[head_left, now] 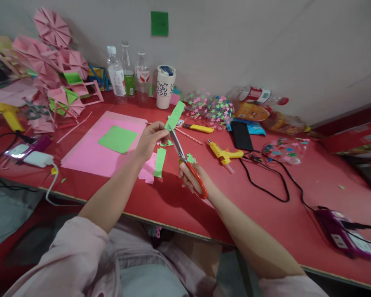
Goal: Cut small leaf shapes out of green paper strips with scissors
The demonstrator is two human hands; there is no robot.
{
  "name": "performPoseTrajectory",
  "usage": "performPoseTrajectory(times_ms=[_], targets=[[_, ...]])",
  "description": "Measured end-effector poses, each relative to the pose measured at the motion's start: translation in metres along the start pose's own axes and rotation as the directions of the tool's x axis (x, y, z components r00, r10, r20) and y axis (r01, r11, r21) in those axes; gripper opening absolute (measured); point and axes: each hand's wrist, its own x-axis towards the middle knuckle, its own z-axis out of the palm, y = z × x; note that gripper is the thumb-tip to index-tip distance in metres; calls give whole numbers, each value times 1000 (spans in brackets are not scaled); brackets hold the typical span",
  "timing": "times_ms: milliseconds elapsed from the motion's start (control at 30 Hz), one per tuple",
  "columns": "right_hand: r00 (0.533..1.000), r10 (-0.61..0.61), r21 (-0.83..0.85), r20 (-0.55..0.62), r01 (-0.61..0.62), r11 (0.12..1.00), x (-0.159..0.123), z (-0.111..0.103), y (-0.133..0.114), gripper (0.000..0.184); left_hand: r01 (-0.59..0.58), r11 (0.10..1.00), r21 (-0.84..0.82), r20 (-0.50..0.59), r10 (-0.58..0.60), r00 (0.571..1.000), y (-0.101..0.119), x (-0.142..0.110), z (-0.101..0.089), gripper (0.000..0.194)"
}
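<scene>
Between the fingers of my left hand (pixel 153 138) is a green paper strip (pixel 177 112), tilted up to the right. My right hand (pixel 193 177) grips red-handled scissors (pixel 199 181), whose blades point up and left and meet the lower end of the strip. Whether the blades are fully closed is hard to see. Below the hands lie a second green paper strip (pixel 160 162) and pink paper scraps (pixel 149 169). A green paper square (pixel 118 139) rests on pink sheets (pixel 89 150) left of my left hand.
A yellow glue gun (pixel 224 153), black phone (pixel 242 135) and yellow cutter (pixel 199 128) lie to the right. Bottles (pixel 116 74) and a white tumbler (pixel 165 88) stand at the wall. Folded pink paper pieces (pixel 52 62) pile up at left. Cables cross the red table (pixel 266 218).
</scene>
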Motion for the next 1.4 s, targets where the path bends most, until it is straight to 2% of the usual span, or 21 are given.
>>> performPoseTrajectory(times_ms=[633, 767, 967, 1200, 1400], targets=[[1000, 26, 0, 5, -26, 1000, 0, 0, -1, 47, 3, 999, -53, -4, -3, 1000, 2, 2, -3, 10], [1000, 25, -12, 4, -25, 1000, 1, -1, -1, 47, 2, 999, -36, -42, -3, 999, 2, 2, -3, 9], [999, -5, 23, 48, 4, 1000, 4, -1, 3, 50, -27, 997, -70, -161, 15, 987, 1, 4, -3, 6], [999, -14, 59, 32, 12, 998, 5, 1, 6, 48, 29, 998, -62, -55, -32, 998, 0, 2, 0, 8], [998, -18, 65, 56, 14, 998, 4, 1, 6, 47, -23, 997, -76, -154, 11, 988, -1, 3, 1, 7]])
